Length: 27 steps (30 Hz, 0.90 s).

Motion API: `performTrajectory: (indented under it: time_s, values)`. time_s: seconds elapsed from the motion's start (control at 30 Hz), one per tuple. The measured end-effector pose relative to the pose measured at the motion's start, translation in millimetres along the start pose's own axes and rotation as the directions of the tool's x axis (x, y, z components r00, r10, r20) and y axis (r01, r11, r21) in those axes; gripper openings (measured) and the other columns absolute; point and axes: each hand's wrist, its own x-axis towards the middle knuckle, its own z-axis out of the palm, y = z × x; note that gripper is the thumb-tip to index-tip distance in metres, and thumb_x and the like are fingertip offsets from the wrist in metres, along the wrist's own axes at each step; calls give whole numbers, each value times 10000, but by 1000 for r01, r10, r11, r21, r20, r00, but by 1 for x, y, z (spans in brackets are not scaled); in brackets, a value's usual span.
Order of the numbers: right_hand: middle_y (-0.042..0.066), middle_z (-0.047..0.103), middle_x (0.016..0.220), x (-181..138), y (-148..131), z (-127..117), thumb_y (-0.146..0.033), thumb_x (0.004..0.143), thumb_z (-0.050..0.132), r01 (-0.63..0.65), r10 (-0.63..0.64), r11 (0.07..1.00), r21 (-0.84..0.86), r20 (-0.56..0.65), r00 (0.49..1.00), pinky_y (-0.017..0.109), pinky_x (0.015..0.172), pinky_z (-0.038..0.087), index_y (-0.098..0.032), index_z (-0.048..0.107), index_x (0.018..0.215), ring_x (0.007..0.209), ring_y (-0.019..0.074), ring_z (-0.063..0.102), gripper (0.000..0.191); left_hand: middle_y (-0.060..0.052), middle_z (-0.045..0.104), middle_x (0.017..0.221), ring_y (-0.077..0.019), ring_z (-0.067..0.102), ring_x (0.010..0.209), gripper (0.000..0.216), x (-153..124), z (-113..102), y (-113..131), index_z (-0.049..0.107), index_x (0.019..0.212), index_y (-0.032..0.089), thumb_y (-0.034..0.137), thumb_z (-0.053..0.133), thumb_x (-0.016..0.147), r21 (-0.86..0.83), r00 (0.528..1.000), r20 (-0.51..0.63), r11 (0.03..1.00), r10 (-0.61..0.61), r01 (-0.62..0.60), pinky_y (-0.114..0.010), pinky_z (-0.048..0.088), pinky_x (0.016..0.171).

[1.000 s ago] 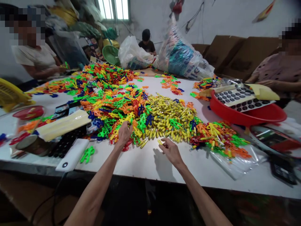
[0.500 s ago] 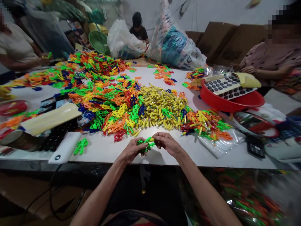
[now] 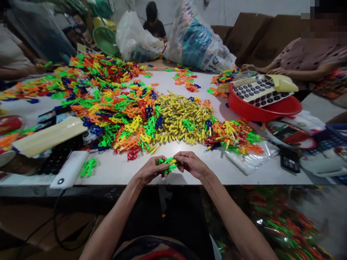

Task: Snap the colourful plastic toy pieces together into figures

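My left hand (image 3: 152, 169) is closed around a bright green plastic figure (image 3: 168, 167), just above the table's front edge. My right hand (image 3: 191, 164) pinches a small yellow tube (image 3: 172, 161) against that figure, and the two pieces touch. Fingers partly cover both pieces. Beyond my hands lies a heap of similar yellow tubes (image 3: 181, 121). A pile of figures in green, orange, yellow, red and blue (image 3: 121, 119) spreads to its left. One loose green figure (image 3: 88, 167) rests at the left by a white power bank (image 3: 69, 169).
At right stands a red basin (image 3: 265, 110) with a sticker sheet (image 3: 256, 91) across it. Near it are a clear plastic bag (image 3: 251, 159) and a black calculator (image 3: 290, 160). Large filled bags (image 3: 196, 43) stand at the back. Other people sit at left, right and back.
The yellow tube has come down along the green figure and now lies against it. The whole view has shifted slightly. Both hands stay together.
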Motion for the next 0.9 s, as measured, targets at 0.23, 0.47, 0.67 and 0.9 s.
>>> performTrajectory:
  time_s: [0.23,0.47,0.67,0.9]
  values:
    - [-29,521,487,-4,3,9,-360,725,607,151,-262,892,-427,-216,941,224,465,365,-167,627,678,438,90,468,200,-7,582,598,-79,499,470,358,15,4,-4,549,725,123,422,726,638,209,987,-146,977,66,-35,-201,349,450]
    - [7,581,591,-7,-19,-74,-434,672,622,130,-326,903,-409,-457,827,262,501,414,-156,629,741,488,123,504,286,-62,638,829,-182,591,741,343,27,-14,12,608,1020,171,404,551,774,717,925,-217,694,311,-64,-288,470,626]
    - [127,619,1017,-21,-65,-159,-282,784,476,-408,-766,304,-861,-475,433,376,830,400,-140,642,972,978,251,521,289,-92,550,1181,-281,504,1063,433,11,-81,29,651,1026,312,64,439,742,942,840,-57,-250,540,224,-413,418,843]
    - [96,569,1122,43,-24,-95,-73,828,353,-342,-298,-216,-915,-272,915,299,756,381,-208,627,970,987,207,521,338,-127,585,1035,-283,510,1000,282,30,-83,33,652,994,242,206,415,844,900,824,41,-379,564,215,-403,408,827]
